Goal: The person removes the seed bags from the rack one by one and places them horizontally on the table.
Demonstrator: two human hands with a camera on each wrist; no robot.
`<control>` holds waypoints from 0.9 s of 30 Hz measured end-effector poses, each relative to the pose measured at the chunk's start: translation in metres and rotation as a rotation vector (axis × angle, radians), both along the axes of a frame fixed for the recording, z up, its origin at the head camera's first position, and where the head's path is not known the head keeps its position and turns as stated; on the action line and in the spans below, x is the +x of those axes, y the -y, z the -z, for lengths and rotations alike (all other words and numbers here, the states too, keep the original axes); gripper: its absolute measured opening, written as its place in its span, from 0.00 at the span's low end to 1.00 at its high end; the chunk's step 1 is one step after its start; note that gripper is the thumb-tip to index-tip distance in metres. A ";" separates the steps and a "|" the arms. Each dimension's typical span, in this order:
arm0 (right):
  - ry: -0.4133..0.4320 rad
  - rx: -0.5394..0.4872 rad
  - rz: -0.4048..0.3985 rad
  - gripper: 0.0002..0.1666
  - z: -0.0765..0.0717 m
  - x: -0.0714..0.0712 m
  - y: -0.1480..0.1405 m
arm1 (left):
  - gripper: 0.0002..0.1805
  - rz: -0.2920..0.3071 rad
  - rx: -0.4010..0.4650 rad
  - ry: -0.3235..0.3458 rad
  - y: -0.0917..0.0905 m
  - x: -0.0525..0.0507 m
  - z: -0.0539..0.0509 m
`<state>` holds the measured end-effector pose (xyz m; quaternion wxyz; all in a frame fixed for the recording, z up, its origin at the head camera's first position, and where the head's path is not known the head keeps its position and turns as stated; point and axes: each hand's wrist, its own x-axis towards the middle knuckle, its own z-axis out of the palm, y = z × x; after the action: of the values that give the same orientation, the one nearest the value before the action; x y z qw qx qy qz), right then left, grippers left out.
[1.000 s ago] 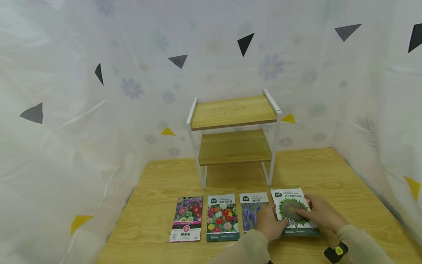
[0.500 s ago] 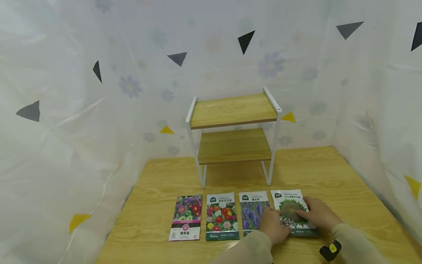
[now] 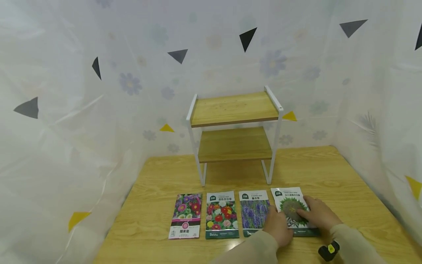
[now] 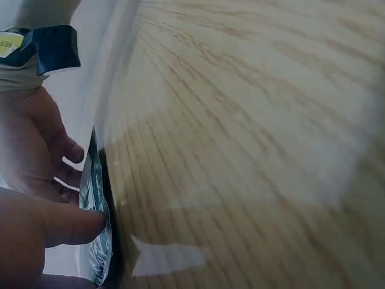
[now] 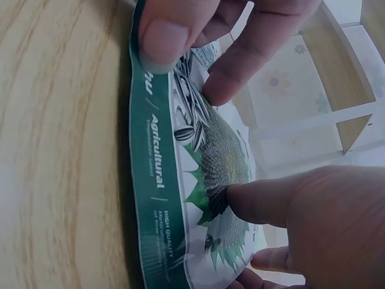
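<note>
A sunflower seed packet [image 3: 290, 207] lies face up at the right end of a row on the wooden table. My right hand [image 3: 321, 214] holds its right edge, thumb on the printed face and fingers along the side. At the lower left corner, my left hand [image 3: 278, 227] holds the packet between thumb and index finger; the right wrist view shows that thumb [image 5: 165, 42] on the green bottom strip. In the left wrist view the packet [image 4: 96, 223] is edge-on. A lavender seed packet [image 3: 254, 212] lies just left, partly covered by my left hand.
Further left lie a red zinnia seed packet [image 3: 221, 216] and a pink-banded flower seed packet [image 3: 185, 214]. Behind the row stands a two-tier shelf [image 3: 234, 145] with white legs. Patterned white sheeting [image 3: 211, 44] surrounds the table [image 3: 316, 168].
My left hand has slid down and right along the packet's left edge, uncovering more of the lavender packet. The right hand stays at the right edge, and the view has tilted slightly.
</note>
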<state>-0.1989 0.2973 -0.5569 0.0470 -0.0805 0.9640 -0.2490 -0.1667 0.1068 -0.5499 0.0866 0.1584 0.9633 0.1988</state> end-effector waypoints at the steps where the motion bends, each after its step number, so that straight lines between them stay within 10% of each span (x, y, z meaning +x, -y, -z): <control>1: 0.003 0.001 0.003 0.46 -0.001 0.001 0.000 | 0.17 0.006 -0.004 -0.007 -0.001 0.000 0.001; 17: 0.004 -0.056 -0.003 0.47 -0.001 0.005 -0.005 | 0.14 0.141 -0.112 0.014 -0.004 -0.004 -0.004; 27: 0.091 -0.170 0.016 0.50 0.004 0.006 -0.013 | 0.19 0.069 -0.081 0.029 -0.004 0.000 -0.004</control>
<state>-0.1926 0.3099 -0.5613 0.0818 -0.0651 0.9368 -0.3339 -0.1669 0.1106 -0.5457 0.1136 0.1851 0.9631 0.1589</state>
